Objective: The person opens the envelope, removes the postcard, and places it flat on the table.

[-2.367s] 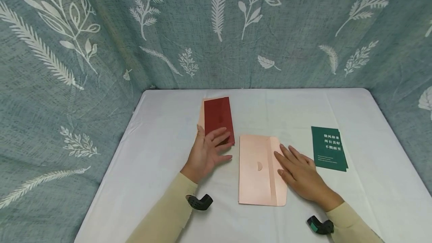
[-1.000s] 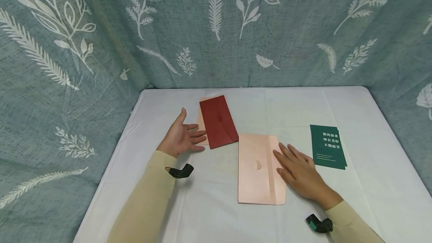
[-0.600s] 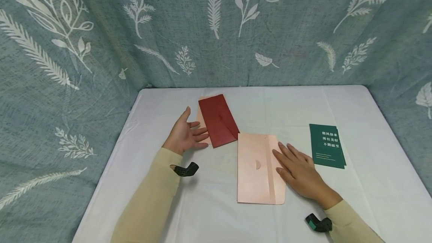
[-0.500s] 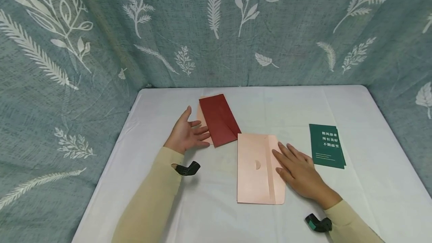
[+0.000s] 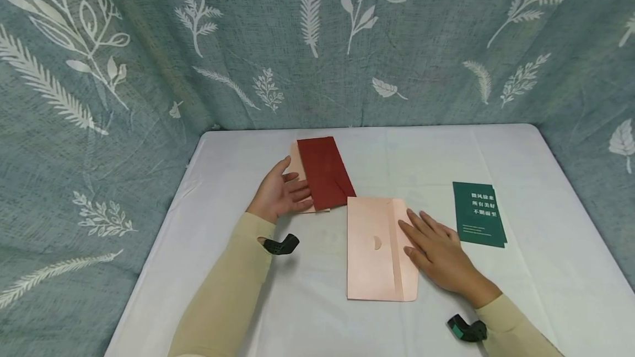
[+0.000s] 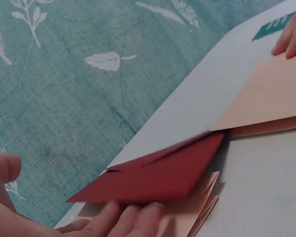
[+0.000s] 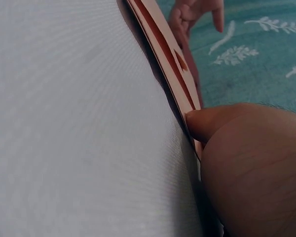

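Note:
A red envelope lies slanted over pale pink envelopes at the back left of the table. My left hand, palm turned up and fingers spread, touches the red envelope's left edge with its fingertips; in the left wrist view those fingers reach the red paper's near edge. The red envelope's lower corner meets a larger pink envelope with a half-round notch and a flap along its right side. On that flap rests my right hand, palm down with straight fingers. In the right wrist view its thumb lies at the pink envelope's edge.
Two dark green cards with white lettering overlap at the right of the white table, beyond my right hand. A blue-green curtain with white leaf prints hangs along the back and sides.
My left hand first drew back left from the red envelope, then came in against its left edge. The red envelope tilted, then straightened slightly and shifted right. My right hand stayed on the flap.

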Demonstrator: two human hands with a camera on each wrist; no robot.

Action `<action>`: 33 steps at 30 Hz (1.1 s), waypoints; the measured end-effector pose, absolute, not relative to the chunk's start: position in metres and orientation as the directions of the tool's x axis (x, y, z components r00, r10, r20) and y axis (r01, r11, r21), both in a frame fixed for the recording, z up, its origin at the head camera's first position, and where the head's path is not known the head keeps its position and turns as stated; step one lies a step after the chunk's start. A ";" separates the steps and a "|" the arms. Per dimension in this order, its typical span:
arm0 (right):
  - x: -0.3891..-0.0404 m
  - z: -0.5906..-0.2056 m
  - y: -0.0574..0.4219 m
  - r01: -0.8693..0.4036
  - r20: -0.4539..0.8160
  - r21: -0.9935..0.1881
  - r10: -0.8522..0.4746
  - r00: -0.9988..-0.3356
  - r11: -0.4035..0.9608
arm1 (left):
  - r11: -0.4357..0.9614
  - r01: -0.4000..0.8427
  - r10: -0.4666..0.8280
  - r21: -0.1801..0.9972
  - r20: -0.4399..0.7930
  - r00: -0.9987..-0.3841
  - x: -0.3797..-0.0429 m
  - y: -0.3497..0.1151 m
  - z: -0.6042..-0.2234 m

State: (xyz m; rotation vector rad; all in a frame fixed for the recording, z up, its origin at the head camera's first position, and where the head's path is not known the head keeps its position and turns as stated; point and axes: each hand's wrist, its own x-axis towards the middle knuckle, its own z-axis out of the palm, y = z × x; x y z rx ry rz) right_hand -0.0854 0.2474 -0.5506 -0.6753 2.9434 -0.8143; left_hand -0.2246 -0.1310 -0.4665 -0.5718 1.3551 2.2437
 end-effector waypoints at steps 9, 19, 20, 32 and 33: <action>-0.085 -0.550 0.247 -0.406 0.106 -0.496 -0.410 -0.906 0.768 | -0.180 -0.514 0.083 0.839 -0.507 -0.858 -0.225 -0.119 -0.475; -0.086 -0.550 0.246 -0.408 0.107 -0.500 -0.414 -0.904 0.763 | -0.072 -0.494 -0.056 0.867 -0.498 -0.866 -0.234 -0.107 -0.485; -0.086 -0.550 0.246 -0.409 0.106 -0.498 -0.414 -0.904 0.765 | -0.068 -0.493 -0.058 0.867 -0.497 -0.866 -0.235 -0.107 -0.486; -0.085 -0.549 0.247 -0.398 0.097 -0.493 -0.406 -0.909 0.774 | -0.076 -0.446 -0.007 0.892 -0.448 -0.894 -0.233 -0.114 -0.491; -0.085 -0.549 0.247 -0.398 0.097 -0.493 -0.405 -0.909 0.774 | -0.079 -0.439 0.000 0.895 -0.441 -0.898 -0.233 -0.115 -0.491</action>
